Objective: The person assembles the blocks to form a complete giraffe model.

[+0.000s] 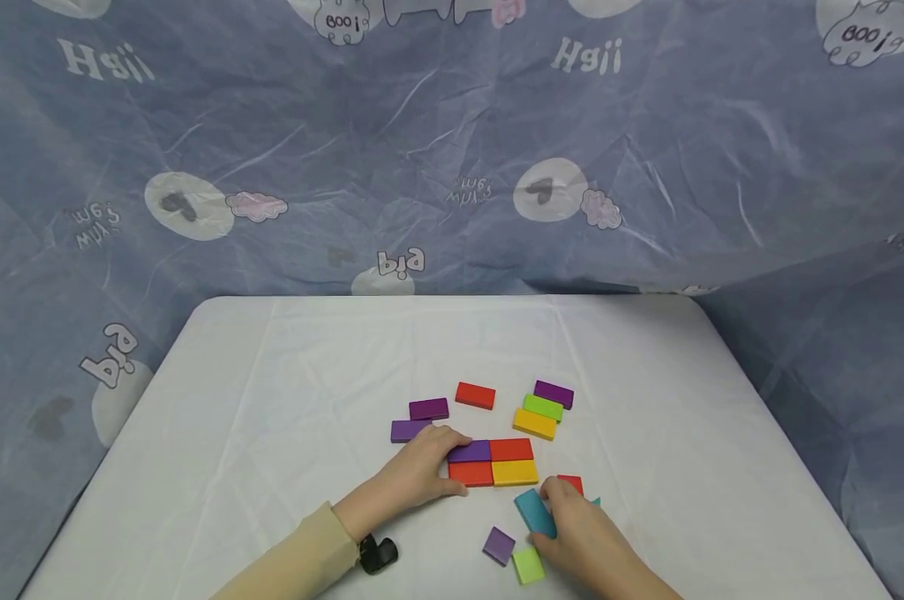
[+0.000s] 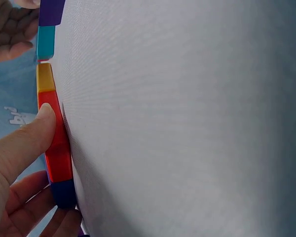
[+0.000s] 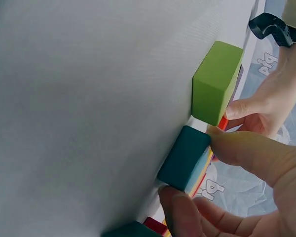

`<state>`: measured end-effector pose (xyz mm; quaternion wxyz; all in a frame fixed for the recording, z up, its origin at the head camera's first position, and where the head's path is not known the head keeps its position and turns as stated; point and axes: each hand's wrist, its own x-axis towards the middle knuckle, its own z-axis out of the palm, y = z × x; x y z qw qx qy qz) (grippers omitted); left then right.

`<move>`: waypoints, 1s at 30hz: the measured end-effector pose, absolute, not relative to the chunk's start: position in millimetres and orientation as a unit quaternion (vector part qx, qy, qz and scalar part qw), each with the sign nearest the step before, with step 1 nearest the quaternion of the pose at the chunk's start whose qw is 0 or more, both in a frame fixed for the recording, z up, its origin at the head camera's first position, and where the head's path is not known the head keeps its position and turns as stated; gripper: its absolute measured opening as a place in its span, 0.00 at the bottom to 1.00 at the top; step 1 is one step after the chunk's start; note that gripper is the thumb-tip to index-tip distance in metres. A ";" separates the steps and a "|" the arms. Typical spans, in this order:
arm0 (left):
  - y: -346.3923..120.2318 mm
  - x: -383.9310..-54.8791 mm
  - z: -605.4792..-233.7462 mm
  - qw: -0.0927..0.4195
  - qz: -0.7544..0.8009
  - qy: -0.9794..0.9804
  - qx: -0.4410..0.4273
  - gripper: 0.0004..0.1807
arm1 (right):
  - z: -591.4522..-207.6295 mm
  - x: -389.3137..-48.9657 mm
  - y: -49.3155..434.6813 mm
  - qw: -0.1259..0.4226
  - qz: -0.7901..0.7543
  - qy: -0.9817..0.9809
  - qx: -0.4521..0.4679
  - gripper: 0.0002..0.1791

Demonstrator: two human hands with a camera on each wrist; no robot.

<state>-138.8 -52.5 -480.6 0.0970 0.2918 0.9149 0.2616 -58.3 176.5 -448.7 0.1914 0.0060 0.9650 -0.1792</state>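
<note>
Twelve o'clock is the far edge of the white table; bearings run from the four-block cluster. It lies flat, two by two, edges meeting: purple and red in the far row, red and yellow in the near row.

Left hand at nine: I see thumb and fingers spanning the cluster's left end, holding it from near and far sides.

Right hand between four and five: narrow grip, teal block pinched by thumb and fingers, near the cluster's yellow corner. Whether the teal block touches the cloth I cannot tell.

Red block at half past three, partly hidden by the right hand. Loose purple block at six; lime block at five, just beside it. Purple pair at ten. Lone red piece at half past eleven. Purple-lime-yellow trio at half past one.
</note>
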 end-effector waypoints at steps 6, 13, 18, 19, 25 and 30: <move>-52.7 -138.9 -480.9 0.092 0.260 0.914 0.299 0.33 | -450.5 -57.2 175.3 0.180 -0.202 0.962 0.049 0.26; -52.7 -138.7 -481.0 0.094 0.263 0.913 0.296 0.33 | -451.1 -57.3 175.2 0.168 -0.227 0.958 0.040 0.24; -52.4 -139.2 -481.5 0.096 0.263 0.914 0.295 0.33 | -451.9 -59.1 174.6 0.164 -0.238 0.957 0.036 0.23; -52.5 -139.2 -481.4 0.096 0.263 0.914 0.295 0.33 | -451.7 -59.4 174.6 0.162 -0.240 0.957 0.035 0.23; -52.4 -139.8 -481.9 0.098 0.263 0.914 0.293 0.34 | -444.2 -65.0 178.6 0.140 -0.225 0.964 0.022 0.21; -52.7 -140.4 -481.4 0.104 0.261 0.914 0.291 0.34 | -430.8 -75.4 193.4 0.124 -0.185 0.971 -0.092 0.25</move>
